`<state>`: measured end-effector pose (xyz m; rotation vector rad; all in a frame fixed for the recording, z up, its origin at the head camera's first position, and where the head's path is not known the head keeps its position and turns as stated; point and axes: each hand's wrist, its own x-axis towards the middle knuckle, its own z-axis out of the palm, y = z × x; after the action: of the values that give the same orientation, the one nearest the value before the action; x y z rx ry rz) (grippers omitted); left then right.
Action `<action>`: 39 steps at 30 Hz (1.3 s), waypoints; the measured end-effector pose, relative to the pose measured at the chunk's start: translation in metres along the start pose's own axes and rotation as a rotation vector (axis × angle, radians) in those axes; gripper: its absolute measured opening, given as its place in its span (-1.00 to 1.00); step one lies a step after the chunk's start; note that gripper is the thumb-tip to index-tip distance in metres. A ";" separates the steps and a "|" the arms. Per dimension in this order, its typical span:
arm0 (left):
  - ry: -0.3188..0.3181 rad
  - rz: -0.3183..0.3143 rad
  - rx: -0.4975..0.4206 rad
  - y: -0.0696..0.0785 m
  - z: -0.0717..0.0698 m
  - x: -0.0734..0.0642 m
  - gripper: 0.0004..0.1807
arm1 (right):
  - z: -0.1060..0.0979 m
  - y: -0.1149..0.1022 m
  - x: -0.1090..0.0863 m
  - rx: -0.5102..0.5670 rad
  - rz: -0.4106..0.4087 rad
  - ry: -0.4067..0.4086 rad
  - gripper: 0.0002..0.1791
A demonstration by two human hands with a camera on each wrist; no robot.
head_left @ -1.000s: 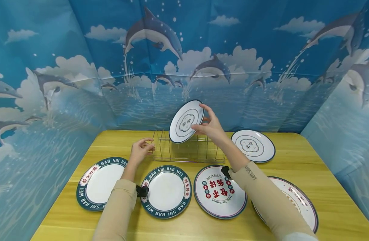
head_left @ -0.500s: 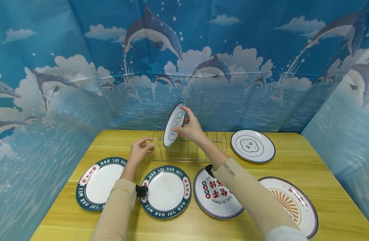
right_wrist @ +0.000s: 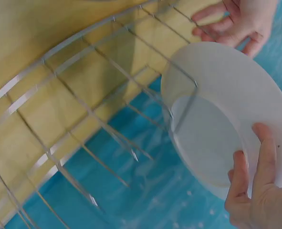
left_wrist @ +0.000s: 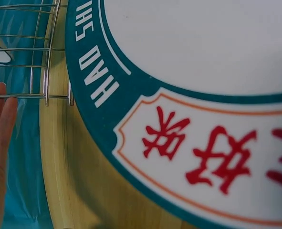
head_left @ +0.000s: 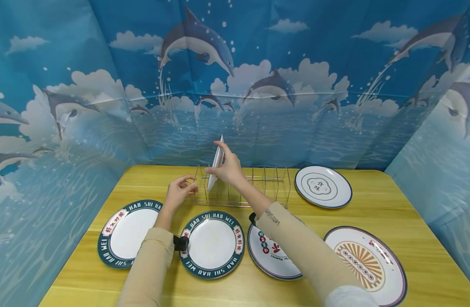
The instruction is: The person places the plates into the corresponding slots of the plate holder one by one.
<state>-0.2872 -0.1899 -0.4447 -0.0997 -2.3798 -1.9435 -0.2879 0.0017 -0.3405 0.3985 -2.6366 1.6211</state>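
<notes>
My right hand [head_left: 230, 169] grips a white plate [head_left: 212, 182] with a dark rim, thumb on one side and fingers on the other. The plate stands nearly upright, edge toward the head camera, its lower part between wires at the left of a metal wire dish rack [head_left: 235, 206]. In the right wrist view the plate's plain underside [right_wrist: 205, 129] shows, with fingertips [right_wrist: 262, 131] pressed on it and a rack wire crossing in front. My left hand [head_left: 177, 192] pinches the rack's left end wire; the left wrist view has its fingertips right at that wire.
Two green-rimmed plates [head_left: 212, 245] [head_left: 129, 234] lie at front left. A plate with red characters [head_left: 273, 260] lies partly under my right sleeve. A sunburst plate [head_left: 388, 273] is at front right, a smaller white plate [head_left: 323, 186] right of the rack. A dolphin-print curtain [head_left: 273, 128] hangs behind.
My right hand has carried the plate left and down to the rack's left part, turning it from face-on to edge-on. My left hand has stayed at the rack's end.
</notes>
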 end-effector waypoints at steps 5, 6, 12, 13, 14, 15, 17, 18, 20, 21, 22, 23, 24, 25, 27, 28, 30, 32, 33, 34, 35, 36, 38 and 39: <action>-0.012 -0.004 -0.016 0.001 0.000 0.001 -0.65 | 0.013 0.013 0.000 0.001 0.032 0.009 -0.10; -0.014 -0.003 -0.017 0.001 0.000 0.001 -0.65 | 0.015 0.015 -0.001 0.016 0.035 0.005 -0.10; -0.010 -0.013 -0.014 0.001 0.000 0.001 -0.64 | 0.024 0.029 -0.004 0.037 -0.010 -0.006 -0.14; -0.008 -0.015 -0.010 0.001 0.000 0.002 -0.65 | 0.025 0.030 -0.004 0.027 -0.024 -0.003 -0.15; -0.006 -0.015 -0.009 0.000 0.000 0.002 -0.65 | 0.026 0.032 -0.005 0.019 -0.034 0.000 -0.15; -0.007 -0.013 -0.005 0.000 -0.001 0.002 -0.66 | 0.027 0.033 -0.005 0.016 -0.046 0.001 -0.15; -0.007 -0.011 -0.004 -0.001 -0.002 0.002 -0.67 | 0.029 0.034 -0.005 0.013 -0.058 0.005 -0.15; -0.006 -0.011 -0.003 -0.001 -0.002 0.002 -0.67 | 0.029 0.035 -0.005 0.012 -0.062 0.005 -0.16; -0.007 -0.012 0.000 -0.002 -0.002 0.002 -0.66 | 0.030 0.036 -0.006 0.010 -0.067 0.008 -0.16; -0.006 -0.014 0.004 -0.002 -0.002 0.002 -0.65 | 0.031 0.036 -0.007 0.010 -0.071 0.009 -0.16; -0.004 -0.016 0.005 -0.002 -0.002 0.002 -0.65 | 0.031 0.037 -0.007 0.009 -0.072 0.010 -0.16; -0.002 -0.018 0.008 -0.002 -0.002 0.002 -0.65 | 0.031 0.038 -0.008 0.010 -0.075 0.009 -0.16; 0.002 -0.021 0.009 -0.002 -0.002 0.003 -0.65 | 0.032 0.038 -0.009 0.006 -0.080 0.009 -0.16; 0.004 -0.023 0.009 -0.002 -0.003 0.003 -0.65 | 0.032 0.039 -0.010 0.009 -0.084 0.007 -0.16; 0.004 -0.024 0.011 -0.001 -0.003 0.002 -0.65 | 0.033 0.040 -0.011 0.007 -0.089 0.003 -0.16; 0.003 -0.024 0.011 -0.001 -0.003 0.002 -0.65 | 0.033 0.041 -0.012 0.005 -0.090 0.002 -0.15; 0.002 -0.027 0.013 -0.001 -0.003 0.002 -0.65 | 0.033 0.041 -0.013 0.007 -0.091 -0.001 -0.15; 0.000 -0.029 0.011 -0.001 -0.003 0.002 -0.65 | 0.034 0.041 -0.013 0.008 -0.089 -0.003 -0.15; -0.001 -0.028 0.011 -0.001 -0.003 0.002 -0.64 | 0.034 0.041 -0.013 0.009 -0.089 -0.005 -0.15; 0.000 -0.029 0.010 -0.001 -0.003 0.002 -0.65 | 0.033 0.041 -0.013 0.011 -0.089 -0.007 -0.15; -0.001 -0.028 0.010 -0.001 -0.003 0.002 -0.65 | 0.033 0.041 -0.014 0.009 -0.090 -0.012 -0.15; -0.001 -0.027 0.009 -0.001 -0.003 0.002 -0.64 | 0.033 0.042 -0.014 0.009 -0.091 -0.019 -0.15; -0.002 -0.026 0.009 -0.001 -0.003 0.002 -0.64 | 0.031 0.043 -0.014 0.018 -0.095 -0.034 -0.14; -0.001 -0.027 0.010 -0.001 -0.003 0.002 -0.64 | 0.029 0.044 -0.014 0.029 -0.096 -0.043 -0.13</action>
<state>-0.2889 -0.1928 -0.4451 -0.0685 -2.4035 -1.9440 -0.2808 -0.0027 -0.3943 0.5585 -2.5827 1.6417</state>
